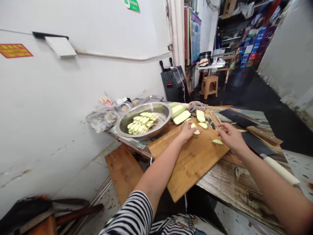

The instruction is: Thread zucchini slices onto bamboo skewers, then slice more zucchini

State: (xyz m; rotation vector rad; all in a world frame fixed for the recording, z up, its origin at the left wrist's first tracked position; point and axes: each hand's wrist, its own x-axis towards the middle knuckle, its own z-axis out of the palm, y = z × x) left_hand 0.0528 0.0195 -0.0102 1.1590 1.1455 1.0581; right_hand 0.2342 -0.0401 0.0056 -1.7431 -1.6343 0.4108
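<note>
Over the far part of the wooden cutting board, my left hand is closed on a pale green vegetable slice. My right hand is at the board's right edge, its fingers pinched at the near end of a bundle of thin wooden skewers; whether it grips one is too small to tell. A loose slice lies on the board near my right hand. Larger cut vegetable pieces lie beyond the board. Left of them, a steel basin holds skewered slices.
Two dark-bladed knives lie on the right: a cleaver with a pale handle and another with a brown handle. Plastic bags sit left of the basin. A grey cloth lies at the table's back.
</note>
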